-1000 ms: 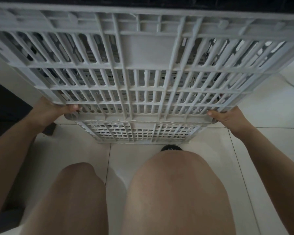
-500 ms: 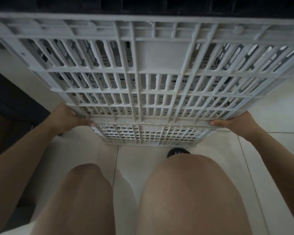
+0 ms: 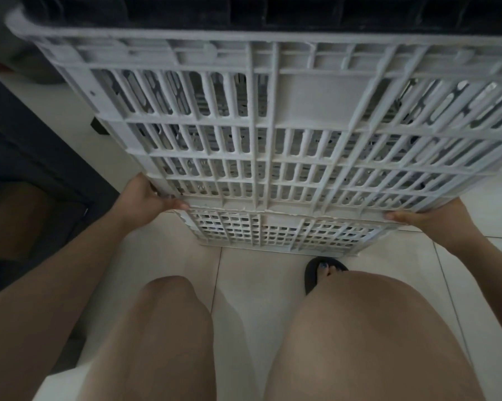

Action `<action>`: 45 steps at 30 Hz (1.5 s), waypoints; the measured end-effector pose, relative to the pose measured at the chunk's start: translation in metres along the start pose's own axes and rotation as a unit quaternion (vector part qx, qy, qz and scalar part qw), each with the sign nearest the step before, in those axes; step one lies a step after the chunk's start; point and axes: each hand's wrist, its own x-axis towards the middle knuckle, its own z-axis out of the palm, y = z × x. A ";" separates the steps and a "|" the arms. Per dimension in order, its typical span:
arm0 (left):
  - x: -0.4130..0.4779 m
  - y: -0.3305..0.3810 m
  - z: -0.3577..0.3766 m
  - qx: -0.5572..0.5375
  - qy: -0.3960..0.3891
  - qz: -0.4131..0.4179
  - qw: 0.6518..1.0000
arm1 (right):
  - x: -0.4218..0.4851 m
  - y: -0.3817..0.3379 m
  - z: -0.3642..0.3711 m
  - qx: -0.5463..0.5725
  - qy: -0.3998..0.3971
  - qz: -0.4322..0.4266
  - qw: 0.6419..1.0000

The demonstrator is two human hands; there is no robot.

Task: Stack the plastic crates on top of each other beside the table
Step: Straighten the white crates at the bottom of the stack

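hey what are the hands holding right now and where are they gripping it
Both hands hold the upper grey plastic crate by its bottom edge: the left hand at the near left corner, the right hand at the near right corner.

A white slatted plastic crate (image 3: 287, 125), its ribbed side wall facing the camera, sits directly atop a second white crate (image 3: 276, 231) on the tiled floor; only the lower crate's latticed near wall shows beneath it.
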 end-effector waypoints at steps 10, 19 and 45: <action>0.011 0.003 -0.009 0.000 -0.030 -0.011 0.999 | 0.013 -0.001 -0.002 0.014 -0.038 0.013 0.999; 0.012 0.003 -0.006 -0.027 -0.026 -0.001 0.999 | 0.012 -0.002 -0.002 0.035 -0.051 0.022 0.998; 0.014 -0.023 0.012 0.019 0.037 -0.017 0.999 | -0.023 -0.007 0.018 -0.009 0.076 0.032 0.997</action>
